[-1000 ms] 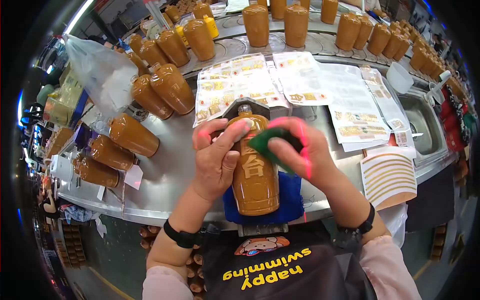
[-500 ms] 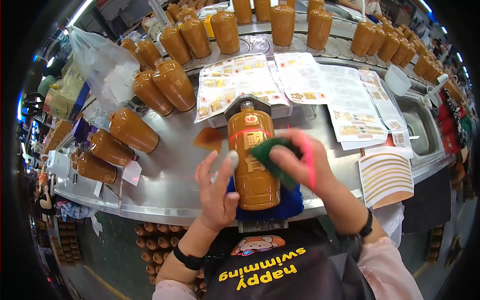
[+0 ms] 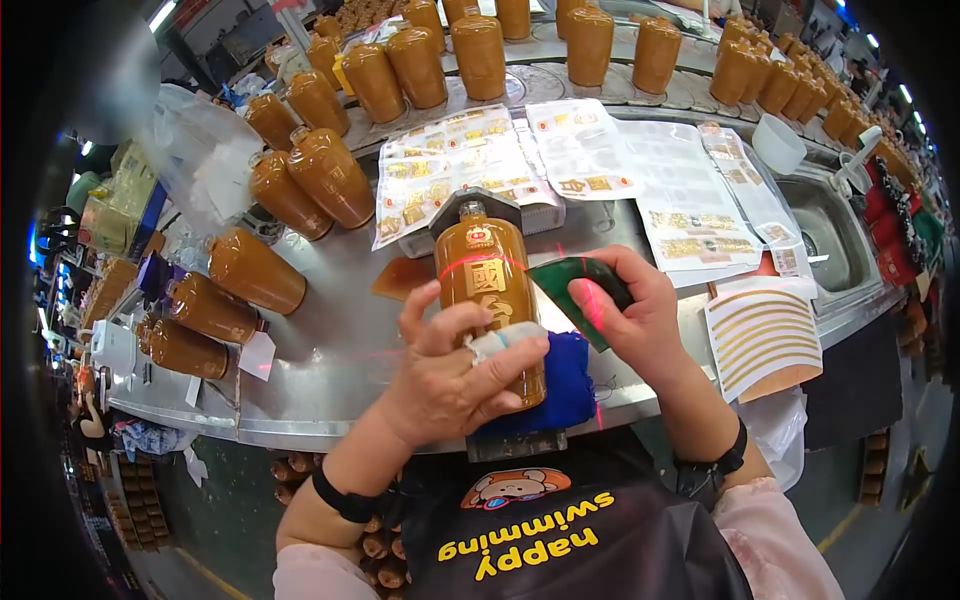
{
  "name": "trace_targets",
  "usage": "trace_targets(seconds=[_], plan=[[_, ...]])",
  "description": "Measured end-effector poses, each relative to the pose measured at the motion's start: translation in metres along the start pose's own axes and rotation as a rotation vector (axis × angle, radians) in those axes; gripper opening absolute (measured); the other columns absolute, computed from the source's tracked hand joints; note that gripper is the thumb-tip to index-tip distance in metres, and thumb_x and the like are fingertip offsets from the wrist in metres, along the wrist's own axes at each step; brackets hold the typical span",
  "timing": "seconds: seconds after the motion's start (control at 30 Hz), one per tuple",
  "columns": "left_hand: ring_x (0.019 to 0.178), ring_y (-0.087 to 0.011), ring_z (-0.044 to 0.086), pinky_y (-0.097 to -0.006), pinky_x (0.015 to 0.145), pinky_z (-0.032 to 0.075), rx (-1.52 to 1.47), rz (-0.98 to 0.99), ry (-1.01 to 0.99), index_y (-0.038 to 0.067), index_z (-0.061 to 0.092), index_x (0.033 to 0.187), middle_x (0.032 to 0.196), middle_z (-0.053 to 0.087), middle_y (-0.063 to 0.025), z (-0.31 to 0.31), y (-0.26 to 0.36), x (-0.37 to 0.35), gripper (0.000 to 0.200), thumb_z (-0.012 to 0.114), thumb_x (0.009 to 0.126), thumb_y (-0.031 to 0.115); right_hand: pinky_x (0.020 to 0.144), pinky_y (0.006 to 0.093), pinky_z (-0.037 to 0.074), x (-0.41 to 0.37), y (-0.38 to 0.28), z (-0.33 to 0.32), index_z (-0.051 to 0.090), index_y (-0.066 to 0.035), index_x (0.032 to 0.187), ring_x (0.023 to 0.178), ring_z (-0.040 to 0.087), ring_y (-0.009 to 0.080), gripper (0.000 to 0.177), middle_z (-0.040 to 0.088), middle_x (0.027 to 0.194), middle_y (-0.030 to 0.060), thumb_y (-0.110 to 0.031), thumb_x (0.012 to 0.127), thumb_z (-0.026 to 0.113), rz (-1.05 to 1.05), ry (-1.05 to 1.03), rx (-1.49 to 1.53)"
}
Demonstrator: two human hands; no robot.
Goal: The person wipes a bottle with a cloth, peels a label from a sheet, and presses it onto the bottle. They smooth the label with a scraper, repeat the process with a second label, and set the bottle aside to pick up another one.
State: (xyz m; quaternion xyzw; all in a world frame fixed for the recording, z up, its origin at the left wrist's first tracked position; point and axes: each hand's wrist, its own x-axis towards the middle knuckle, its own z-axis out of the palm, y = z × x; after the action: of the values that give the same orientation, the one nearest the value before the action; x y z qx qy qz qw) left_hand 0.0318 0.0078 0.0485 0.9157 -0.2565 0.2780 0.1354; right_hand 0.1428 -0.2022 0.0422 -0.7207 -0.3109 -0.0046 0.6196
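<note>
A glossy brown bottle [image 3: 485, 240] lies face up, its neck against a dark angled rest [image 3: 485, 196] and its body over a blue cloth [image 3: 562, 385]. Gold characters and a small red emblem mark its front, crossed by a red laser line. My left hand [image 3: 450, 375] is over the lower front of the bottle, fingers apart, a white covering on one finger; it hides part of the gold lettering. Just right of the bottle, my right hand [image 3: 640, 315] grips a dark green flat scraper [image 3: 580, 290], held off the bottle's surface.
Sheets of gold decals [image 3: 450, 160] lie behind the bottle, with more sheets [image 3: 690, 200] to the right. A sheet of curved gold strips [image 3: 765, 335] is near the sink [image 3: 840, 240]. Brown bottles [image 3: 255, 270] stand at left and along the conveyor [image 3: 545, 85]. An amber flat piece [image 3: 400, 278] lies beside the bottle.
My right hand has drawn the green scraper away from the lettering to the right. My left hand has moved from the bottle's left side across its lower front.
</note>
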Motion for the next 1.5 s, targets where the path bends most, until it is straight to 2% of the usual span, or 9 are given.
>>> trace_targets(seconds=[0.2,0.33,0.47,0.57,0.77,0.87,1.03,1.3,1.5], plan=[[0.121,-0.0328,0.044,-0.0569,0.110,0.023,-0.064,-0.265,0.144,0.012,0.055,0.136,0.120,0.058,-0.0147,0.015,0.030,-0.052,0.065,0.069,0.083,0.047,0.067,0.0355,0.040,0.027,-0.020,0.016,0.066,-0.011,0.095,0.074,0.058,0.0242,0.021,0.057,0.081,0.0030,-0.014,0.076,0.075,-0.765,-0.119,-0.537],[0.129,-0.0437,0.036,-0.0574,0.110,0.022,-0.116,-0.595,0.045,-0.002,0.032,0.147,0.141,0.043,-0.0250,0.027,0.037,-0.071,0.095,0.072,0.080,0.051,0.068,0.0408,0.048,0.034,-0.029,0.017,0.066,-0.007,0.094,0.080,0.063,0.0299,0.022,0.062,0.084,0.0100,-0.015,0.076,0.075,-0.520,-0.728,-0.022],[0.137,-0.0397,0.033,-0.0513,0.115,0.017,0.089,-0.534,-0.053,-0.009,0.034,0.144,0.149,0.037,-0.0246,0.016,0.043,-0.063,0.083,0.053,0.093,0.054,0.068,0.0427,0.052,0.082,-0.029,0.031,0.065,-0.004,0.087,0.080,0.065,0.0352,0.017,0.065,0.084,0.0164,-0.019,0.079,0.070,-0.480,-0.068,-0.374],[0.128,-0.0460,0.037,-0.0568,0.113,0.019,0.109,-0.527,0.043,-0.007,0.039,0.143,0.140,0.046,-0.0236,0.024,0.041,-0.074,0.084,0.055,0.091,0.057,0.071,0.0435,0.052,0.054,-0.047,0.030,0.063,-0.004,0.084,0.082,0.065,0.0352,0.018,0.064,0.082,0.0172,-0.020,0.080,0.070,-0.543,-0.514,-0.269],[0.131,-0.0436,0.037,-0.0506,0.113,0.023,-0.021,-0.561,0.106,-0.010,0.036,0.143,0.143,0.046,-0.0234,0.031,0.045,-0.066,0.083,0.046,0.096,0.058,0.079,0.0439,0.052,0.066,0.004,-0.052,0.060,0.000,0.107,0.090,0.064,0.0387,0.025,0.065,0.094,0.0218,-0.005,0.083,0.062,-0.250,-0.052,-0.615],[0.131,-0.0439,0.038,-0.0512,0.113,0.023,-0.140,-0.592,0.152,-0.011,0.036,0.143,0.142,0.047,-0.0234,0.037,0.042,-0.070,0.083,0.048,0.096,0.055,0.106,0.0398,0.043,0.052,0.075,-0.156,0.059,-0.008,0.127,0.127,0.050,0.0365,0.047,0.049,0.140,0.0210,0.003,0.082,0.058,-0.098,-0.050,-1.013],[0.131,-0.0440,0.038,-0.0492,0.109,0.029,-0.166,-0.637,0.130,-0.014,0.033,0.143,0.140,0.048,-0.0268,0.035,0.044,-0.066,0.085,0.050,0.095,0.055,0.108,0.0406,0.042,0.064,0.110,-0.211,0.063,-0.010,0.128,0.129,0.048,0.0351,0.043,0.047,0.144,0.0177,-0.004,0.086,0.061,0.556,-0.449,-1.376],[0.130,-0.0436,0.040,-0.0481,0.108,0.031,-0.184,-0.685,0.117,-0.015,0.032,0.143,0.140,0.047,-0.0282,0.037,0.043,-0.067,0.092,0.044,0.094,0.062,0.094,0.0505,0.049,0.135,0.167,-0.231,0.073,-0.008,0.107,0.116,0.056,0.0378,0.041,0.059,0.125,0.0172,-0.043,0.087,0.061,0.531,-0.377,-1.352],[0.129,-0.0427,0.041,-0.0474,0.108,0.032,-0.204,-0.687,0.130,-0.014,0.031,0.144,0.141,0.045,-0.0286,0.040,0.042,-0.073,0.093,0.044,0.094,0.063,0.093,0.0491,0.049,0.094,0.161,-0.258,0.075,-0.014,0.104,0.117,0.054,0.0368,0.031,0.059,0.118,0.0144,-0.038,0.088,0.063,0.548,-0.324,-1.393]])
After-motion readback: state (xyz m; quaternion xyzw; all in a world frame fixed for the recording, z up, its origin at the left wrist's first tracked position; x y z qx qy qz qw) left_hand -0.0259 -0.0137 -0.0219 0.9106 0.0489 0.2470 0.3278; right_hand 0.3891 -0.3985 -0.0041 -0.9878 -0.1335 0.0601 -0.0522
